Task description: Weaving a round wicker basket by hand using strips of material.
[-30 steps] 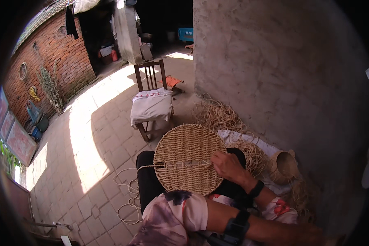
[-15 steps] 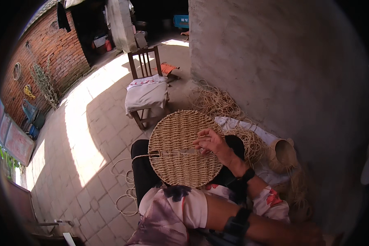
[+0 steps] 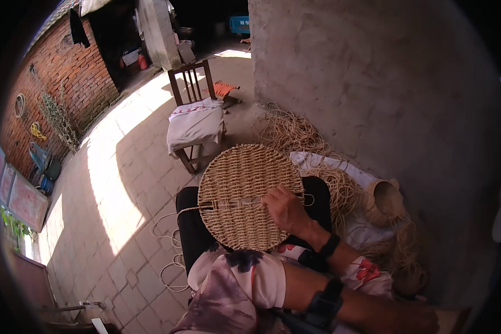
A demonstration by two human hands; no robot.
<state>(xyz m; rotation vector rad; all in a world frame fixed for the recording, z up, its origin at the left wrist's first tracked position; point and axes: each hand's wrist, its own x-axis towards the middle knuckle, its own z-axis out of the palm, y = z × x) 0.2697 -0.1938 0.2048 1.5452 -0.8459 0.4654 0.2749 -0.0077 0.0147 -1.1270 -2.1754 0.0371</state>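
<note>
Grip of the right hand [image 3: 286, 209] is bent, its fingers curled onto a round woven straw disc [image 3: 242, 170]; I cannot tell whether a strand is pinched. Left hand [image 3: 420, 320], at the end of a forearm crossing toward the lower right, is too dim to read, so its grip cannot be told. The disc lies over the person's dark-trousered lap [image 3: 187, 203], an open-woven band across its middle. From its left edge a cord [image 3: 189, 210] runs out and hangs in loops. Just to the right, a tan round vessel [image 3: 387, 200] stands tilted beside a heap of straw cord [image 3: 292, 132] and a white sheet [image 3: 350, 171], along a grey wall [image 3: 362, 83]. Beyond the lap stands a wooden chair [image 3: 206, 75] with pale cloth [image 3: 195, 127] on its seat; behind it, an orange-topped stool [image 3: 224, 89]. Farther left rises a brick wall [image 3: 67, 69].
</note>
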